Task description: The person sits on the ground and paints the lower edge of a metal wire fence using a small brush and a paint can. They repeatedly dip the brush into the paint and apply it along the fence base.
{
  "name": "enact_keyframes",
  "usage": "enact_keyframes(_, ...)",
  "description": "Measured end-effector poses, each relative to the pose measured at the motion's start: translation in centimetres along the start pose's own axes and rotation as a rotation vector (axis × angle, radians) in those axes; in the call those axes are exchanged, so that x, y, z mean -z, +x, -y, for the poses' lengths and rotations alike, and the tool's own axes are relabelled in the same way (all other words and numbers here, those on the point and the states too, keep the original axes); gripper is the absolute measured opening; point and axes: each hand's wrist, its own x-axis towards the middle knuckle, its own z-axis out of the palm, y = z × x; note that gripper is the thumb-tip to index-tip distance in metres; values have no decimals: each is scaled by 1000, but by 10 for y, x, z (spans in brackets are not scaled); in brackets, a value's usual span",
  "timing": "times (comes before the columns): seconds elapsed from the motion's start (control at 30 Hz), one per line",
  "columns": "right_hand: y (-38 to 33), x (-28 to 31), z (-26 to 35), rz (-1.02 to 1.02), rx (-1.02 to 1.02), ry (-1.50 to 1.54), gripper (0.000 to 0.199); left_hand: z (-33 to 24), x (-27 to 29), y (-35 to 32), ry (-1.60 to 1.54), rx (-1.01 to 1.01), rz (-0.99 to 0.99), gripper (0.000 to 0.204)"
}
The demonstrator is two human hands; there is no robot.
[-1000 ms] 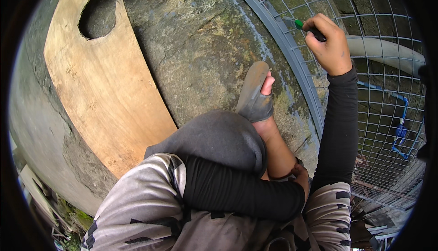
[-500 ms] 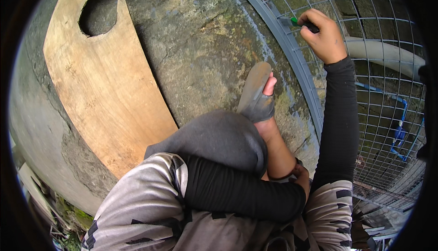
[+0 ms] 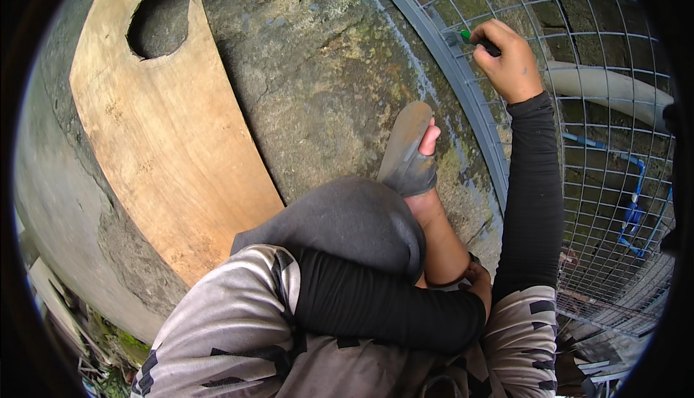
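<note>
My right hand [image 3: 510,63] is closed around a small tool with a black handle [image 3: 489,45] and a green part [image 3: 464,36] at its far side. Its working end is too small to make out. The tool is at the inner edge of a grey-blue metal frame [image 3: 463,80] that borders a wire mesh panel [image 3: 578,44]. Across my lap lies my left arm, and my left hand [image 3: 478,283] rests by my lower leg. Most of its fingers are hidden there.
A curved-looking plywood board [image 3: 173,145] with a rough round hole lies at the left on stained concrete [image 3: 303,73]. My sandalled foot [image 3: 410,148] is near the frame. Beyond the mesh run a pale pipe [image 3: 611,88] and a blue hose [image 3: 640,181].
My right hand has shifted slightly left and down along the frame, the tool still in it. My left hand stays by my leg.
</note>
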Motion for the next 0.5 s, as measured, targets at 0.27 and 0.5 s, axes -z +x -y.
enact_keyframes(0.27,5,35,26,-104,14,100,13,-25,-16,35,-86,115,-7,55)
enact_keyframes(0.5,30,25,24,3,8,104,14,5,0,4,-2,-106,73,56)
